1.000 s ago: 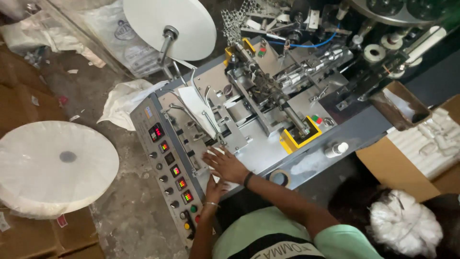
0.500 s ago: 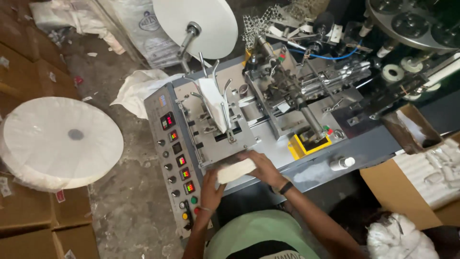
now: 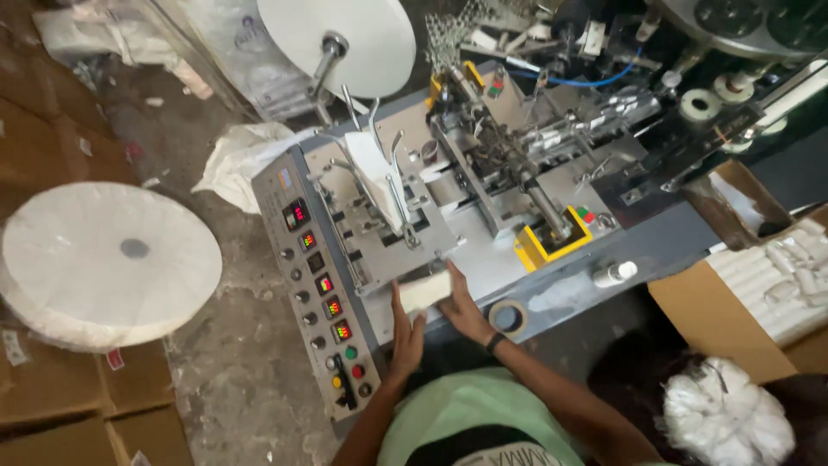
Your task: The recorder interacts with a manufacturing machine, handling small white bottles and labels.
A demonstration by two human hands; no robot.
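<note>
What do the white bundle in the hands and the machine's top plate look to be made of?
White bundle, pressed between left hand and right hand: probably soft tissue or nonwoven, matte with a fuzzy edge. Top plate: likely brushed metal, grey with a dull sheen.

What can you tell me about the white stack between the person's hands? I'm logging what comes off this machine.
The white stack is a short block of thin, soft-looking pieces pressed together, pale cream-white. It lies roughly level, tilted slightly, at the front edge of the grey machine deck. The left hand presses one end, the right hand the other. Individual pieces are too small to tell apart.
</note>
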